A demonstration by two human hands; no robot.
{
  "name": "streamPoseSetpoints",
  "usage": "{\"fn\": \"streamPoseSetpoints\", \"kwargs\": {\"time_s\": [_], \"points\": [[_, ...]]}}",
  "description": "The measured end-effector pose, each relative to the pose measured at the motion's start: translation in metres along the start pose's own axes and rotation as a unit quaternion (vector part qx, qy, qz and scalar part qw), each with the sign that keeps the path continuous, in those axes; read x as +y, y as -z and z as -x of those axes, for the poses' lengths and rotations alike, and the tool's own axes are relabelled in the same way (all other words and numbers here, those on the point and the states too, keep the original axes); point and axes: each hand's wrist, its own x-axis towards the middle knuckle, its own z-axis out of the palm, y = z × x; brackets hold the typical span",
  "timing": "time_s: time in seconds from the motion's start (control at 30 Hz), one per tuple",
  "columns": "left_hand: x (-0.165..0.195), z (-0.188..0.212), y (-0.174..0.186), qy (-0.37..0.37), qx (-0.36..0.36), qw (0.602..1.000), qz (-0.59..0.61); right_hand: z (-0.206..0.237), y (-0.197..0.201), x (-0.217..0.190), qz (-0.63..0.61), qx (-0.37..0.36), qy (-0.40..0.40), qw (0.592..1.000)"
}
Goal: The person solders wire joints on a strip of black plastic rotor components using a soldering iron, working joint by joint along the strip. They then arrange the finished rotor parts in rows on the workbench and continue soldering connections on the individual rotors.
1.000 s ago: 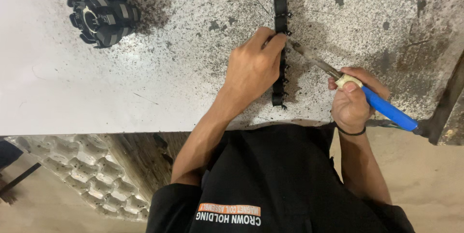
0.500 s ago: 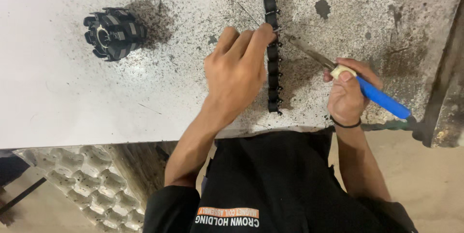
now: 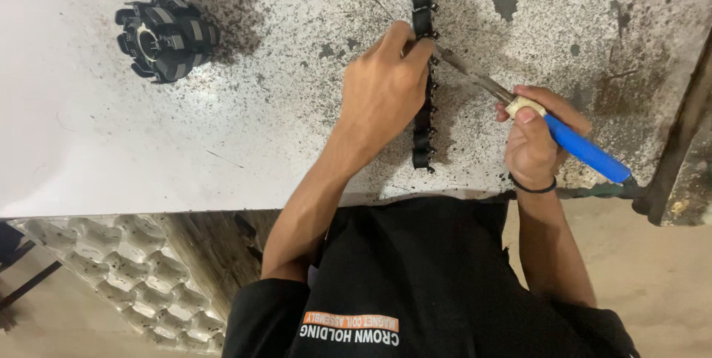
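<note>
Far to the left of the strip sits a round black plastic ring with grey bands and little teeth (image 3: 165, 37). It rests alone on the white speckled worktop (image 3: 89, 135), which looks hard and flat, with dark burnt spots thickest near the strip.

The long black strip of small linked plastic blocks with tiny metal pins (image 3: 423, 69) runs straight down the worktop, from the top edge almost to the near edge. The left hand (image 3: 382, 94) lies over the middle of the strip, fingers pressed together on it to pin it flat.

Just right of the strip, the right hand (image 3: 534, 139) is wrapped tight around a soldering iron with a blue plastic handle and a thin grey metal rod (image 3: 571, 143). The rod slants up and left, and its tip meets the strip right beside the left fingertips.

I think one joint on the strip is being heated now. Moving on to another block would need a steady hand and fingers kept off the hot tip.
</note>
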Motion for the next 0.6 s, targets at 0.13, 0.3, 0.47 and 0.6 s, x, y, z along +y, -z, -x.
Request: {"fn": "streamPoseSetpoints", "kwargs": {"time_s": [0.13, 0.3, 0.47, 0.6], "points": [[-0.002, -0.002, -0.005, 0.008, -0.025, 1.0, 0.012, -0.004, 0.0, -0.003, -0.012, -0.025, 0.002, 1.0], [0.002, 0.001, 0.001, 0.009, -0.009, 0.999, 0.04, -0.003, -0.002, -0.004, -0.008, -0.014, -0.005, 1.0], [0.003, 0.005, 0.005, 0.031, -0.015, 0.998, 0.055, -0.002, -0.003, -0.005, -0.009, -0.013, -0.003, 1.0], [0.001, 0.005, 0.002, 0.029, 0.002, 0.996, 0.079, -0.002, -0.003, -0.006, 0.002, -0.014, -0.007, 1.0]]}}
